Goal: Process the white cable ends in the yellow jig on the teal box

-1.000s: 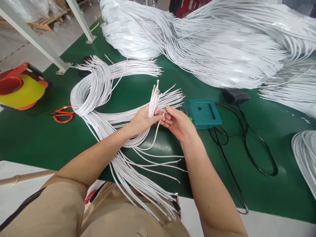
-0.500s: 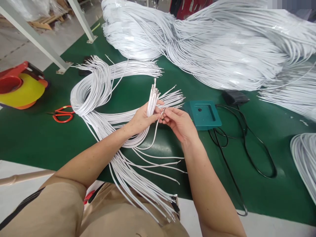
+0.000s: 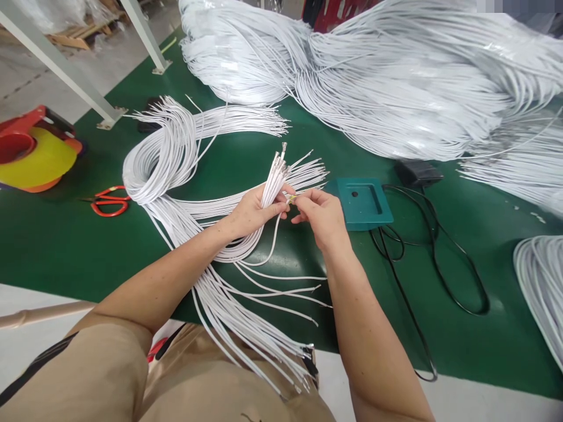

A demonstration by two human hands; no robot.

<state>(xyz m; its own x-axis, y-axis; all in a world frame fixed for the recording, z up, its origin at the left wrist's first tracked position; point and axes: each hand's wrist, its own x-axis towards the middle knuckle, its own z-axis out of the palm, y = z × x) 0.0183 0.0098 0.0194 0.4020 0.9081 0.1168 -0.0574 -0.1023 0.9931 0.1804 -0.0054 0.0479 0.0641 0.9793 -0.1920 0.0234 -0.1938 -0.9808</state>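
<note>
My left hand (image 3: 257,210) is closed around a bundle of white wires (image 3: 274,180), whose metal-tipped ends point up and away from me. One wire stands apart from the bundle, its end pinched between my left thumb and finger. My right hand (image 3: 323,214) is closed at that same wire end (image 3: 290,200), where a small yellowish bit shows between the fingertips. The tip's detail is too small to make out. Below both hands, more white wires (image 3: 246,316) fan out over the table's front edge toward my lap.
On the green table (image 3: 53,246) lie red-handled scissors (image 3: 109,201), a coiled wire bundle (image 3: 141,170) and a teal tray-like device (image 3: 365,205) with black cables (image 3: 435,252). Large wire heaps (image 3: 396,82) fill the back. A yellow-and-red tape dispenser (image 3: 39,152) stands left, another coil (image 3: 541,281) right.
The bundle's ends have tilted slightly to the right in my left hand. My right fingers have turned over the wire end, and a yellowish bit now shows there.
</note>
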